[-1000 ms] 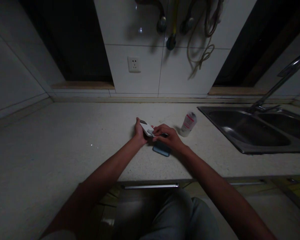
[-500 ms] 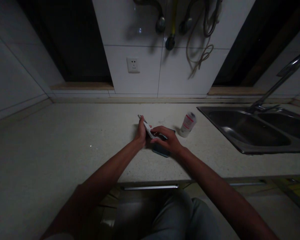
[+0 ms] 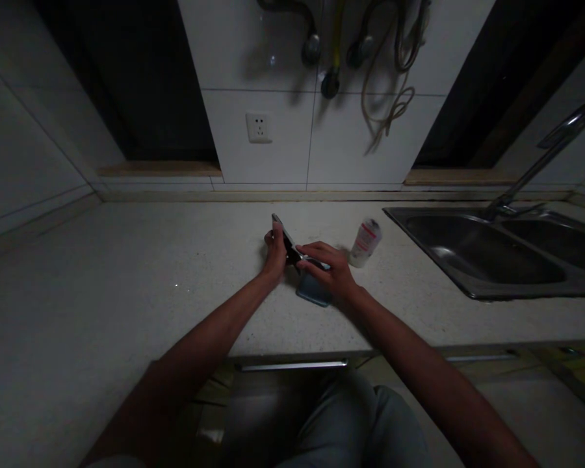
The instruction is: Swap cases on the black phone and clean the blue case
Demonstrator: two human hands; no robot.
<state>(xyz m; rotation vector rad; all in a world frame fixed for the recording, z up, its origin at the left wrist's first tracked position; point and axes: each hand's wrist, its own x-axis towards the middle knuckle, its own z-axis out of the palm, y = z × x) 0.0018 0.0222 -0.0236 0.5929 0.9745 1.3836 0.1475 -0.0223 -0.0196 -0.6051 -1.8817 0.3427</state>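
Observation:
A thin smartphone stands tilted between my hands above the counter, its dark face turned partly towards me. My left hand is wrapped round its left side, thumb near the upper end. At the lower right end, the fingers and thumb of my right hand pinch its edge. Under my right hand lies a flat bluish rectangle with rounded corners, partly covered; whether it is a phone case or another phone I cannot tell. Just right of that hand stands a translucent plastic bottle with a pink-and-white label.
The pale countertop runs along a tiled wall with a socket. At the right is a steel double sink with a tap. Hoses and a looped cord hang on the wall. Below the front edge is a drawer handle.
The phone has turned in my hands: a pale surface showed before, a dark one shows now. My left fingers have shifted along it, and more of the bluish rectangle shows.

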